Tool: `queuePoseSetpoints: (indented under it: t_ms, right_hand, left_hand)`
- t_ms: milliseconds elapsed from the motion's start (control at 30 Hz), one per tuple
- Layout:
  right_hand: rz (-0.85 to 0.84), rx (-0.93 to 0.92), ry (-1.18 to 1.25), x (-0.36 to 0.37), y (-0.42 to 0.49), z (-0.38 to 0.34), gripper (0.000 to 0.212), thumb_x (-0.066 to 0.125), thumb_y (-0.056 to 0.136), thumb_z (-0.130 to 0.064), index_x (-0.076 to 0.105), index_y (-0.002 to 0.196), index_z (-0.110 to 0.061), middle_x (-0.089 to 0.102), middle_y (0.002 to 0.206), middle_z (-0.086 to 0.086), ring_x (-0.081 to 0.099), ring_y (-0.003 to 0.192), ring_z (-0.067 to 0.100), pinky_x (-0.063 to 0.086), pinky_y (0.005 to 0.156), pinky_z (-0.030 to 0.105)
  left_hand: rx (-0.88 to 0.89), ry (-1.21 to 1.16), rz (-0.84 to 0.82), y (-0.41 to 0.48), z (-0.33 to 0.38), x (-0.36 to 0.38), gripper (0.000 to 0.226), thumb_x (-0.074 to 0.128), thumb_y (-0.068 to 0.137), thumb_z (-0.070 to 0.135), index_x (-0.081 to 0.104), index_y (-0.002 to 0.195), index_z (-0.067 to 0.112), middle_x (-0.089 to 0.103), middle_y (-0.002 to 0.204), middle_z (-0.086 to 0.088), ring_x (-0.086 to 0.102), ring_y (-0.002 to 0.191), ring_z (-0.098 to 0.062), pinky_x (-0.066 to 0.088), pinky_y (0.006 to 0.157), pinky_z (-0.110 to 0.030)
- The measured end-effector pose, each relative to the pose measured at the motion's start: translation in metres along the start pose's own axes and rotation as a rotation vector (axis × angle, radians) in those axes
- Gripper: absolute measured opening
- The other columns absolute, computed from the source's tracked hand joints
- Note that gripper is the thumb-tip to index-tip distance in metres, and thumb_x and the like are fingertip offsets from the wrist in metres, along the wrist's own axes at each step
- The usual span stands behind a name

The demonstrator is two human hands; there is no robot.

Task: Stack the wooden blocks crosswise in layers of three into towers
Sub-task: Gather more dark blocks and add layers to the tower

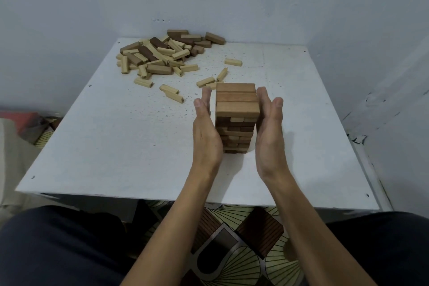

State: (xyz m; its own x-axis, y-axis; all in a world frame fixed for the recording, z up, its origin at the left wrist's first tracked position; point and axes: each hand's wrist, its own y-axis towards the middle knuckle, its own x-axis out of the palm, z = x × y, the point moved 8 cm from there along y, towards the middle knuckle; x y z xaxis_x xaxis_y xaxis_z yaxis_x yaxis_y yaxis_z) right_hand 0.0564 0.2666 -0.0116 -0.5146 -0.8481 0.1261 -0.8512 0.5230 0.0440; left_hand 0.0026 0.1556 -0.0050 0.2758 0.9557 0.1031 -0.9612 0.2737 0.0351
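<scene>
A tower of wooden blocks [236, 118] stands in the middle of the white table [116, 146], several crosswise layers high, with three brown blocks side by side on top. My left hand [205, 130] lies flat against the tower's left side, fingers straight. On the tower's right side my right hand [269, 130] is flat too, fingers straight, at or very near the blocks. Neither hand holds a block.
A heap of loose light and dark blocks [162, 53] lies at the table's far left. Several single light blocks [232, 62] are scattered between the heap and the tower. Walls close in behind and to the right. My knees sit under the near edge.
</scene>
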Motion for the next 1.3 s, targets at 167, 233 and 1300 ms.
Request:
queuePoseSetpoints:
  t_ms: [167,233,1300]
  right_hand:
    - [-0.048,-0.01,0.028,0.009,0.0,-0.009,0.088,0.02,0.082,-0.079,0.024,0.157,-0.033,0.035,0.158,-0.013,0.033,0.143,-0.002,0.026,0.121,0.032]
    - [-0.063,-0.014,0.02,0.011,-0.001,-0.01,0.081,0.019,0.087,-0.076,0.025,0.156,-0.034,0.042,0.153,-0.011,0.04,0.138,-0.001,0.033,0.116,0.029]
    - [-0.055,-0.027,-0.111,0.009,-0.002,-0.023,0.078,0.015,0.091,-0.07,0.018,0.158,-0.031,0.022,0.162,-0.018,0.021,0.144,-0.009,0.018,0.12,0.019]
  left_hand:
    - [0.038,0.045,-0.034,0.002,0.011,0.007,0.064,0.007,0.1,0.052,0.031,0.155,0.029,0.037,0.151,0.017,0.037,0.114,0.029,0.029,0.098,0.004]
    - [0.039,0.051,-0.04,0.001,0.011,0.008,0.062,0.007,0.101,0.051,0.029,0.155,0.03,0.04,0.145,0.017,0.039,0.112,0.029,0.032,0.103,-0.001]
    - [0.117,0.114,-0.038,0.006,0.018,0.009,0.069,0.007,0.098,0.056,0.027,0.157,0.026,0.028,0.162,0.009,0.022,0.148,-0.001,0.021,0.124,-0.034]
